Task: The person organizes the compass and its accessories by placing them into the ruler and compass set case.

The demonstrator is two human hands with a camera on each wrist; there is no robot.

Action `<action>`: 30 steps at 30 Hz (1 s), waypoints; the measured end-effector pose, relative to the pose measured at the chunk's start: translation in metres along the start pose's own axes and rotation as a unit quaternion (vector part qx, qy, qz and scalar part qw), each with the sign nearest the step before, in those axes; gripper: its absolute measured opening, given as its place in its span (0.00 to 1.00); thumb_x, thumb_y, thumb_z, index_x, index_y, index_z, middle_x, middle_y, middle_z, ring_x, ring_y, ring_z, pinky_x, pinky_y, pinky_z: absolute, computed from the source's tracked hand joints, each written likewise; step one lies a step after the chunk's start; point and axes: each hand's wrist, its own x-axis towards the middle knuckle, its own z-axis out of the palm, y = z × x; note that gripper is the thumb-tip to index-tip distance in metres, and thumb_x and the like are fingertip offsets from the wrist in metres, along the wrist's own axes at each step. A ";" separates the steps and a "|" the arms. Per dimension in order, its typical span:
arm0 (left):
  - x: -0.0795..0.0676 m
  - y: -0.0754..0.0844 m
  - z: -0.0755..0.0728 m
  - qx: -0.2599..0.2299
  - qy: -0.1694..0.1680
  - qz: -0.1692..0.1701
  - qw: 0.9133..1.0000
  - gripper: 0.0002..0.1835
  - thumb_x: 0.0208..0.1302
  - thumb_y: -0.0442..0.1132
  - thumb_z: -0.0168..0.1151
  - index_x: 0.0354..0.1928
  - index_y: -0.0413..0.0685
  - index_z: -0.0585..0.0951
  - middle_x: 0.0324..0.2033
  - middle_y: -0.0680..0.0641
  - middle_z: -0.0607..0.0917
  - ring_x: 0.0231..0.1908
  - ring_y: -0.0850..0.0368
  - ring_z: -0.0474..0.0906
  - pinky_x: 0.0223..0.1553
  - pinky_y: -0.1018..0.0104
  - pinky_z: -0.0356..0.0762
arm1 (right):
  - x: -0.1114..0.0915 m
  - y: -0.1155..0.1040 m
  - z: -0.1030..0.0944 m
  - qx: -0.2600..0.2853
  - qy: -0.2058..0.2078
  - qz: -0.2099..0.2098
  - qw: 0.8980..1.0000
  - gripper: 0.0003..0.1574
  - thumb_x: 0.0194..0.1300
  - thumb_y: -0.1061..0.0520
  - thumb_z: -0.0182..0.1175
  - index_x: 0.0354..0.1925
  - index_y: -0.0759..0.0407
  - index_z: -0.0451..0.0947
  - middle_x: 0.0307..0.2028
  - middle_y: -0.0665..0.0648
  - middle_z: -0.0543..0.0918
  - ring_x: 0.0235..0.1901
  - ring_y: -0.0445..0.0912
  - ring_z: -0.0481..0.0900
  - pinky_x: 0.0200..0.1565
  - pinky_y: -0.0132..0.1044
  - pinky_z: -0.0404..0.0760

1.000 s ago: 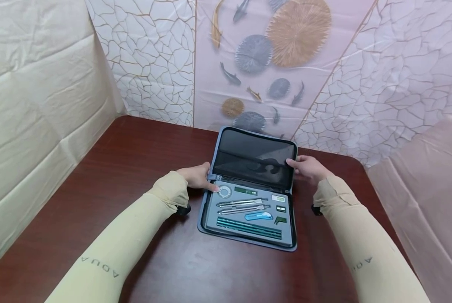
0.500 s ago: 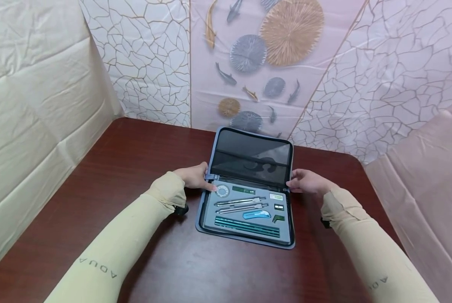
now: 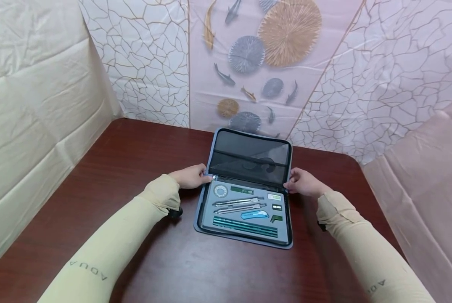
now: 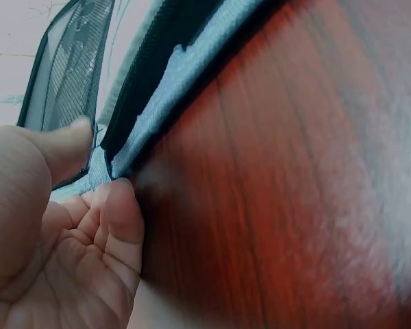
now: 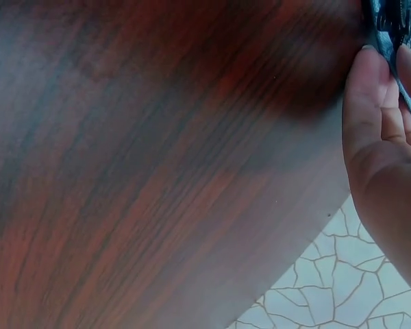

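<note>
A blue-grey zip case (image 3: 231, 153) lies unfolded on the table, its black mesh lid at the back and a grey foam insert (image 3: 208, 219) in front. Two compasses (image 3: 239, 202), several dark green pencils (image 3: 245, 227) and a blue utility knife (image 3: 254, 215) sit in the insert. At the hinge's left end, my left hand (image 3: 191, 176) pinches the case edge between thumb and fingers; the left wrist view shows its blue fabric rim (image 4: 157, 103) at the fingertips. My right hand (image 3: 305, 183) pinches the opposite edge, also near the hinge.
More pieces in the insert are a pale ring (image 3: 220, 191), an eraser (image 3: 274, 196), a sharpener (image 3: 276, 207) and a small green angled piece (image 3: 276, 218). The dark wooden table (image 3: 154, 261) is bordered by cloth-covered walls (image 3: 146, 63) behind and at the sides.
My right hand has slid from the lid's right side down to the hinge end. My left thumb has drawn back from the insert's corner to the case edge. The case stays nearly in place.
</note>
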 end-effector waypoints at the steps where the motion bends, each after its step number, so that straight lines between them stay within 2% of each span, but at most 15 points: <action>1: 0.001 0.000 0.000 0.005 0.005 0.003 1.000 0.14 0.73 0.46 0.53 0.39 0.42 0.68 0.26 0.47 0.71 0.26 0.55 0.68 0.31 0.64 0.65 | -0.001 -0.001 0.000 0.001 0.003 0.001 1.000 0.20 0.68 0.64 0.58 0.53 0.68 0.61 0.35 0.62 0.72 0.39 0.52 0.79 0.45 0.46 0.81; 7: 0.004 0.003 0.002 -0.014 0.035 0.004 0.999 0.08 0.71 0.36 0.54 0.38 0.38 0.69 0.23 0.47 0.73 0.21 0.57 0.71 0.27 0.65 0.68 | -0.002 -0.001 0.004 0.013 0.020 -0.002 1.000 0.17 0.69 0.65 0.56 0.51 0.67 0.61 0.35 0.62 0.73 0.41 0.52 0.80 0.44 0.45 0.81; 11: 0.007 0.001 0.004 -0.032 0.051 0.004 0.998 0.08 0.69 0.33 0.57 0.38 0.38 0.68 0.24 0.45 0.73 0.20 0.56 0.73 0.24 0.65 0.71 | -0.002 -0.001 0.005 0.026 0.031 -0.004 0.999 0.16 0.69 0.66 0.56 0.50 0.67 0.62 0.35 0.62 0.73 0.41 0.52 0.80 0.44 0.46 0.81; 16: 0.012 -0.002 0.004 -0.041 0.052 0.008 0.998 0.09 0.68 0.32 0.58 0.35 0.39 0.67 0.23 0.44 0.73 0.20 0.54 0.74 0.24 0.64 0.74 | 0.000 -0.004 0.006 0.036 0.049 0.002 0.998 0.15 0.69 0.67 0.55 0.50 0.66 0.62 0.34 0.62 0.72 0.41 0.52 0.80 0.44 0.47 0.81; 21: 0.019 -0.005 0.005 -0.017 0.064 0.004 0.998 0.10 0.67 0.32 0.59 0.33 0.40 0.67 0.25 0.43 0.75 0.22 0.54 0.77 0.26 0.63 0.76 | 0.002 -0.004 0.009 0.035 0.067 -0.003 0.997 0.14 0.69 0.68 0.54 0.50 0.66 0.61 0.35 0.62 0.71 0.43 0.53 0.80 0.44 0.47 0.81; 24: 0.022 -0.002 0.005 0.006 0.071 -0.012 0.997 0.09 0.67 0.32 0.58 0.33 0.40 0.67 0.28 0.42 0.75 0.24 0.54 0.79 0.27 0.63 0.77 | 0.006 -0.003 0.010 0.038 0.072 -0.008 0.997 0.13 0.69 0.69 0.53 0.49 0.65 0.62 0.35 0.62 0.72 0.44 0.53 0.80 0.43 0.46 0.81; 30: 0.022 0.009 0.003 0.020 0.059 -0.045 0.997 0.07 0.69 0.33 0.56 0.41 0.40 0.67 0.32 0.41 0.75 0.29 0.53 0.78 0.30 0.63 0.76 | 0.009 0.000 0.009 0.012 0.076 -0.013 0.997 0.12 0.67 0.67 0.58 0.44 0.64 0.64 0.35 0.62 0.72 0.39 0.52 0.81 0.40 0.43 0.82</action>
